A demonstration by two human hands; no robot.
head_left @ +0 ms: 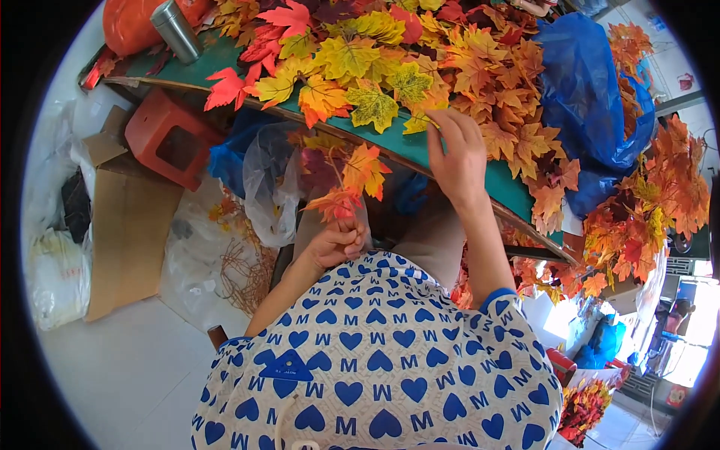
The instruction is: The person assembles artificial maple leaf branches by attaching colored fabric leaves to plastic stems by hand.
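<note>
My left hand (pixel 341 241) is closed in front of my lap, pinching the stem of an artificial maple leaf sprig (pixel 364 172). Its orange and red leaves rise above the fingers. My right hand (pixel 459 154) reaches over the table's near edge with its fingers stretched out. Its fingertips are beside a yellow leaf (pixel 417 123) at that edge; whether they touch it I cannot tell. Beyond lies a heap of loose artificial maple leaves, with yellow ones (pixel 346 60) in the middle, red ones (pixel 289 19) at the left and orange ones (pixel 491 67) at the right.
The green table (pixel 517 196) carries a steel flask (pixel 176 31) at the far left. A blue plastic bag (pixel 581 90) bulges at the right. Below at the left are a red stool (pixel 169 139), a cardboard box (pixel 127 232) and a clear bag (pixel 271 184). More leaf bunches (pixel 637 217) hang at the right.
</note>
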